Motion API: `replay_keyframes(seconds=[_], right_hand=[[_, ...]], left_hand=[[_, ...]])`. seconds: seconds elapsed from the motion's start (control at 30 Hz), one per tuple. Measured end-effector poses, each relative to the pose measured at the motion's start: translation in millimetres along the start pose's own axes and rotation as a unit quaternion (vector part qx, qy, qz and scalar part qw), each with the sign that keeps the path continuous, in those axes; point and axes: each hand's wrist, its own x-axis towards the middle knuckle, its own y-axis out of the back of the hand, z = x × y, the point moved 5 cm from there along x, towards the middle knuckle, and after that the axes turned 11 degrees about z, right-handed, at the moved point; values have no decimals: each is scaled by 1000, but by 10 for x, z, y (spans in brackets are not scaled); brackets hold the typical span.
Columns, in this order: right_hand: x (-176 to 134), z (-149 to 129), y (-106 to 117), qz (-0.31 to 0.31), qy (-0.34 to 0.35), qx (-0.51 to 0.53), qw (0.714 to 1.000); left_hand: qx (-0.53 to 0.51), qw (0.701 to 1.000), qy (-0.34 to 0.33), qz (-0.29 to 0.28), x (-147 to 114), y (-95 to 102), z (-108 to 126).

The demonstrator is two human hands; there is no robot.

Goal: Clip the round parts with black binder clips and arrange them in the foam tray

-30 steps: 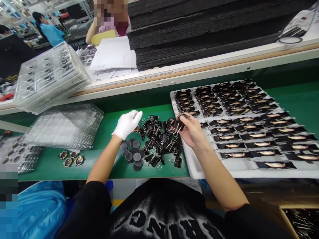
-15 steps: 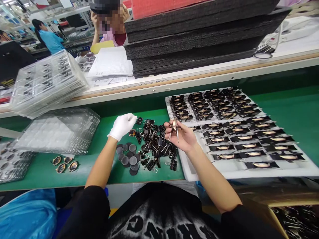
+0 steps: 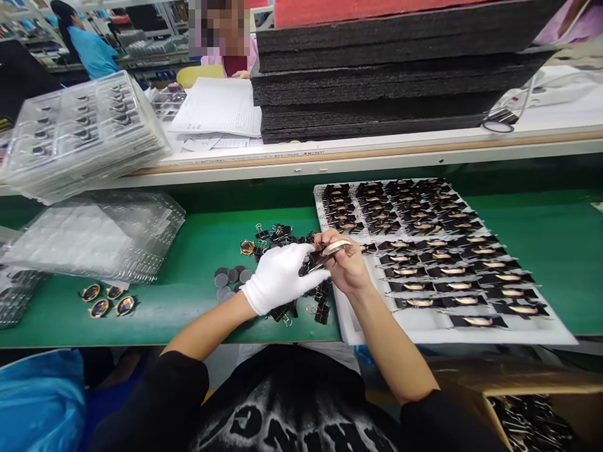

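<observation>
My right hand, bare, is closed around a round gold-rimmed watch case, tilted so its edge faces me. My left hand, in a white glove, meets it from the left with thumb and fingers pinched on a black binder clip at the case's near side. The fingers partly hide how the clip sits on the case. Below and behind the glove lies a pile of black binder clips. Dark round discs lie left of it, and a single watch case rests behind the glove.
A white foam tray on the right holds rows of clipped watch cases. Several watch cases lie at left, near clear plastic trays. Black foam sheets are stacked on the shelf. A box of clips stands lower right.
My left hand has moved right, from the back of the clip pile to my right hand, and now pinches a clip there. The right hand has turned the watch case over flatter.
</observation>
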Motion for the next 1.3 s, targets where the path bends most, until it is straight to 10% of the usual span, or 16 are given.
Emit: replay_keyframes(seconds=[0.33,0.67,1.3], right_hand=[[-15,-363,-89,-99,223,-178,953],[-133,-392,-195,-31,316,-167,933],[-101,-376,-149,-24,228,-197,953]], left_hand=[[-68,992,-102,16,-14,154,-105],[-13,992,-118,50,-135,158,-152],[54,991,-126,-2,-88,242,-158]])
